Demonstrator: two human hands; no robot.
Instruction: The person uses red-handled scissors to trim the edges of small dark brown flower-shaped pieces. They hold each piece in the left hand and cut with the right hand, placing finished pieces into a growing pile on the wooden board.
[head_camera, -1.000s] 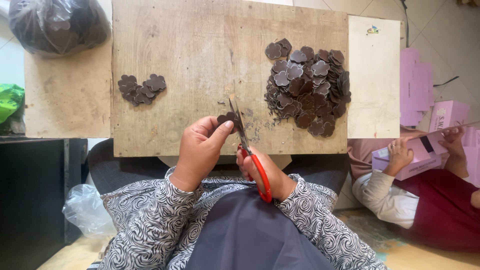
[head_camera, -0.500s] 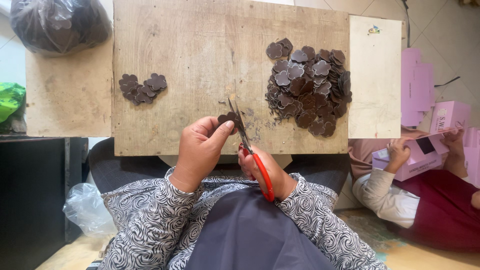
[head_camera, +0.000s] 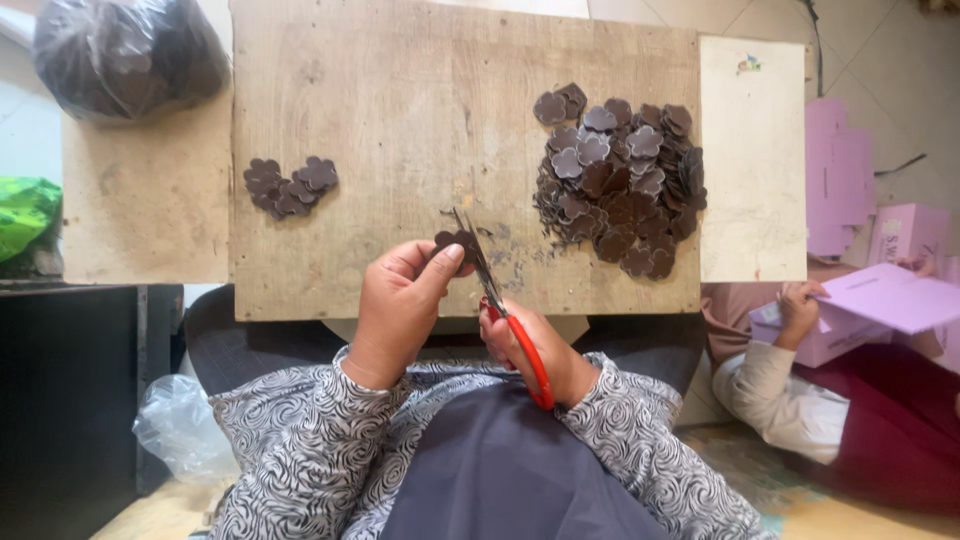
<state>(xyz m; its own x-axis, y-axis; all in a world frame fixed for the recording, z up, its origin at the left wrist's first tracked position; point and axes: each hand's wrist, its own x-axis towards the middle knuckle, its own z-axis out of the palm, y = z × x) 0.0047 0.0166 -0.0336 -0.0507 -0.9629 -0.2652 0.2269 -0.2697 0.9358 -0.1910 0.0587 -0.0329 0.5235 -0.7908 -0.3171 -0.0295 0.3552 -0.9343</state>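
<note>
Brown flower-shaped cutout (head_camera: 456, 243), small and flat with rounded petals, sits pinched between the thumb and fingers of the left hand (head_camera: 400, 305) over the near edge of the worn wooden surface (head_camera: 400, 120), just as it did half a second and a second ago; the grip and its place have hardly shifted. Red-handled scissors (head_camera: 505, 320) remain clasped in the right hand (head_camera: 530, 350), their dark blades parted a little and pointing up across the cutout's right edge, touching it. The big heap of brown flower cutouts (head_camera: 620, 190) at the right of the surface and the small cluster of the same cutouts (head_camera: 288, 186) at the left lie unchanged. Off to the right, another person's hand (head_camera: 800, 305) holds a pale purple folded card box (head_camera: 890, 295), now raised slightly differently than before.
</note>
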